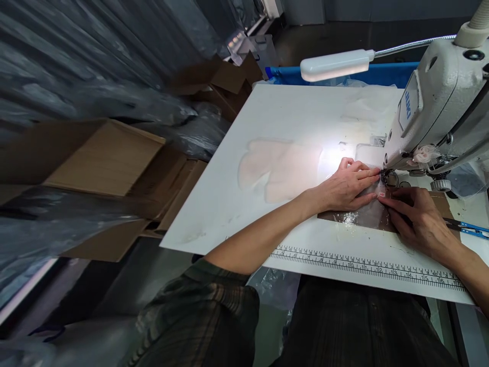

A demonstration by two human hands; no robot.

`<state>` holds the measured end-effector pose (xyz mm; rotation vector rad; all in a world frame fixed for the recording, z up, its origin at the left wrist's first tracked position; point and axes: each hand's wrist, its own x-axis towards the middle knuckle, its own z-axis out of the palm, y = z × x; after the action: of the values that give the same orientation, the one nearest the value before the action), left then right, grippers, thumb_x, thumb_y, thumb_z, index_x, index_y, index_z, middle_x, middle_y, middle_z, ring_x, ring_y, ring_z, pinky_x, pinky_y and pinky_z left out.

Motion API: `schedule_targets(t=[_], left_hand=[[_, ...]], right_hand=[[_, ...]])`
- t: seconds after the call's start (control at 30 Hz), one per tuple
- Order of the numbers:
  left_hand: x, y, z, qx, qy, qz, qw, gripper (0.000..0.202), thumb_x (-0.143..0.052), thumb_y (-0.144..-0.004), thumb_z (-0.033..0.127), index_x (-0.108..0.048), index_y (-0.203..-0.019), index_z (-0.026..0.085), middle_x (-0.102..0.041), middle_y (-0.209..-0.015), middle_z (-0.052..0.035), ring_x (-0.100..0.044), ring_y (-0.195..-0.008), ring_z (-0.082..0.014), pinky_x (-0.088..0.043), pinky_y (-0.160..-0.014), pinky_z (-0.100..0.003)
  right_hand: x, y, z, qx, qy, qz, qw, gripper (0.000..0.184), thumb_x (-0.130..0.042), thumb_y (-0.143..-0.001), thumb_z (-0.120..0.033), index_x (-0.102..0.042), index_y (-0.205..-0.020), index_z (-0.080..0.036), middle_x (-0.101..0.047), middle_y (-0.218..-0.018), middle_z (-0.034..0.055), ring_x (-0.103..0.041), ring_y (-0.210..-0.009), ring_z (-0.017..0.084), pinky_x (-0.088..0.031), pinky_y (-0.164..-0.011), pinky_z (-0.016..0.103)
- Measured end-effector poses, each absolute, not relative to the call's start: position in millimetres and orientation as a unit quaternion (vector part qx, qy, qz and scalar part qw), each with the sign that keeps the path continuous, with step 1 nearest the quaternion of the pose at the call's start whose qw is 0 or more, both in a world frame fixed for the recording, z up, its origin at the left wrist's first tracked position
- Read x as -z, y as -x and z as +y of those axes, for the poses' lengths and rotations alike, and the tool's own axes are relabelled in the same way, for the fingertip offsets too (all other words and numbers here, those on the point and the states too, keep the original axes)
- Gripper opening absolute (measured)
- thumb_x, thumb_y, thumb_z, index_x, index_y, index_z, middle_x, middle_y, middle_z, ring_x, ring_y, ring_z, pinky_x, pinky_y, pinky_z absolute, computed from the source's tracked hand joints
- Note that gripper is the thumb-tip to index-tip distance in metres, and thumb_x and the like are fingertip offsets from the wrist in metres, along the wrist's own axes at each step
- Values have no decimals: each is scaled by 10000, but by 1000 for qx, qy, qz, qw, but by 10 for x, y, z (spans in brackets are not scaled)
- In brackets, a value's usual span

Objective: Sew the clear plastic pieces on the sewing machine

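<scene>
My left hand [346, 186] lies flat on the white sewing table [267, 117], fingers stretched toward the needle [385, 176] of the white sewing machine [435, 102]. It presses a thin clear piece of material [362, 214] that lies over a brown patch by the needle plate. My right hand [418, 219] rests on the same piece from the right, fingers extended and pressed down, fingertips just in front of the presser foot. A small pale pink bit shows between the two hands' fingertips.
A lamp [336, 63] on a flexible neck lights the needle area. A printed ruler [367, 265] runs along the table's near edge. Blue-handled scissors [471, 229] lie right of my right hand. Open cardboard boxes [103, 158] and plastic-wrapped bundles [76, 61] crowd the left.
</scene>
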<state>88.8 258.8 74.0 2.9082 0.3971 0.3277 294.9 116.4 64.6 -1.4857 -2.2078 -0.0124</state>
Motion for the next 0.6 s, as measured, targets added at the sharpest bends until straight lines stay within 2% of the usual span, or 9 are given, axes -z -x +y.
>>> schedule_targets(t=[0.13,0.33,0.6], left_hand=[[-740,-886,2598,-113,-979,132,106,466,-376,-1047,393,-576,-1398,161,-569,-1486,-134,-532,-1253,-306,-326,-1021,-493],[-722,-904,2586,-121,-977,140,106,483,-367,-1051,393,-582,-1391,126,-585,-1470,-137,-549,-1227,-297,-337,-998,-475],[-735,-915,2558,-123,-976,142,107,459,-383,-1048,384,-590,-1388,155,-569,-1484,-143,-544,-1236,-301,-343,-1003,-491]], right_hand=[[-632,-2941,1164,20,540,-805,245,353,-481,-994,-239,-717,-1257,-221,-617,-1112,148,-587,-975,273,-558,-808,439],[-598,-2953,1154,-14,560,-793,240,369,-474,-995,-271,-707,-1281,-284,-603,-1147,131,-584,-1028,277,-545,-875,460],[-582,-2963,1159,-5,551,-795,254,356,-491,-991,-254,-715,-1267,-260,-610,-1120,136,-565,-1015,277,-534,-874,449]])
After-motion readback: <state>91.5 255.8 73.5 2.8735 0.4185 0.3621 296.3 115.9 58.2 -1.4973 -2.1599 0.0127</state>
